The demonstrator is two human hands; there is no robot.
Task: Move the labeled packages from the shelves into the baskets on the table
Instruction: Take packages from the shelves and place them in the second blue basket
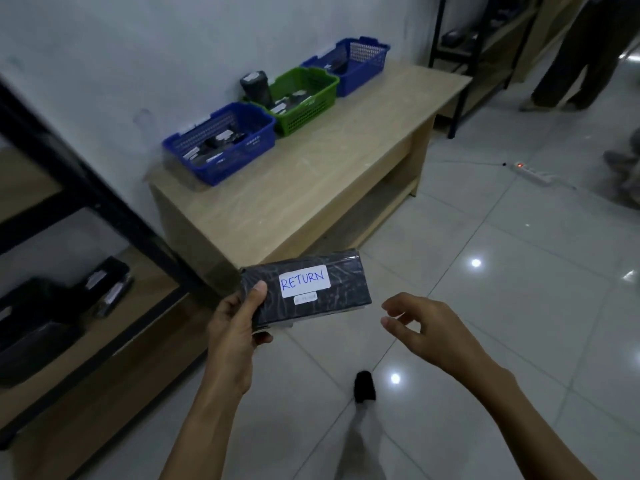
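This looks like a small stockroom or parcel sorting room. A low wooden table (311,188) stands against a bare white wall, and on it three plastic baskets sit in a row, a blue basket (242,157), a green basket (311,109) and another blue one (363,69), each with dark wrapped packs bearing white labels. Left of the table a black-framed shelf unit (86,188) carries more dark wrapped packs (107,282). Beyond the table's far end stands a second shelf unit (485,46). In front of the table, a black wrapped package (339,289) carries a white label (304,280) reading RETURN. Right of the table a power strip (533,173) lies on the glossy tiled floor (519,271).
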